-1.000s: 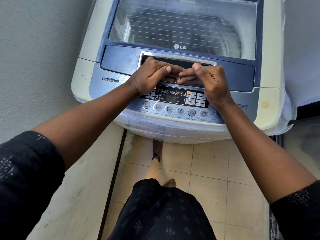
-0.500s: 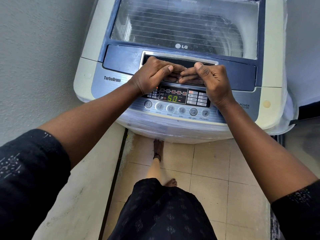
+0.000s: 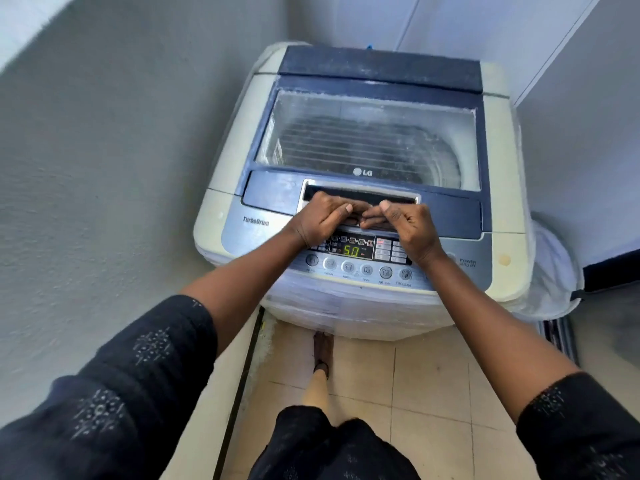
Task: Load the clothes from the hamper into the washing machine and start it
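The top-loading washing machine stands in a corner with its clear lid closed. Dark contents show dimly through the lid. My left hand and my right hand rest side by side on the lid's front, just below the silver handle recess. Both hands have their fingers curled in and their thumbs pointing at each other, with nothing seen in them. The control panel display glows with a green 50 between my wrists. No hamper is in view.
A grey wall runs close along the left and a pale wall closes the right. A row of round buttons and a power button label lie on the front panel. My feet stand on beige floor tiles.
The display lit up and now shows 50. My head has pulled back and up, so the whole machine is in view. Both hands stay in place on the lid.
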The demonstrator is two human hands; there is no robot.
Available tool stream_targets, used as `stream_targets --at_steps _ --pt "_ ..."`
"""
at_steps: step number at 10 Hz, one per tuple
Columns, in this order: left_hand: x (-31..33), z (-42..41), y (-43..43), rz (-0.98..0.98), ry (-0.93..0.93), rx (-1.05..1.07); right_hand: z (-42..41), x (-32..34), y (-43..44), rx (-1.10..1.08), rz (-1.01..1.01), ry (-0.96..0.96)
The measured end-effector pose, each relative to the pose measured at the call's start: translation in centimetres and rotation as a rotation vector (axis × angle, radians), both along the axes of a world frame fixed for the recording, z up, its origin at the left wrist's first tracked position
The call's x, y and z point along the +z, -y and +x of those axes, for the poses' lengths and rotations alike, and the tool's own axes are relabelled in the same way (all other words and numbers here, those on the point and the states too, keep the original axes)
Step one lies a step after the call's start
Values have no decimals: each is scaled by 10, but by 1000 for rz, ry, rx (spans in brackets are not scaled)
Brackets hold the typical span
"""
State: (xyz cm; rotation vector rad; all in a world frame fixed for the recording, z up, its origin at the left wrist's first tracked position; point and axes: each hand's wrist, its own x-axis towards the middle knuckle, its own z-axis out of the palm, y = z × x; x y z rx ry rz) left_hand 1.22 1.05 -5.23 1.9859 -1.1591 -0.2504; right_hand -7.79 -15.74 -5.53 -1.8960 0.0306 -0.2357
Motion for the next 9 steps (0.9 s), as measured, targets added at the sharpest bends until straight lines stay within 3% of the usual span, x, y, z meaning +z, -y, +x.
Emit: stream_targets --at_steps 2,5,6,9 --pt "9 -11 0 6 -111 76 -3 10 -8 -62 40 -66" --pt "23 -47 -2 -106 -424 270 -20 26 -19 -31 -182 -151" --pt "26 -47 1 -137 -626 377 -21 28 -20 -38 -310 -166" --pt "56 -37 0 315 -264 541 -23 71 -36 0 -640 -287"
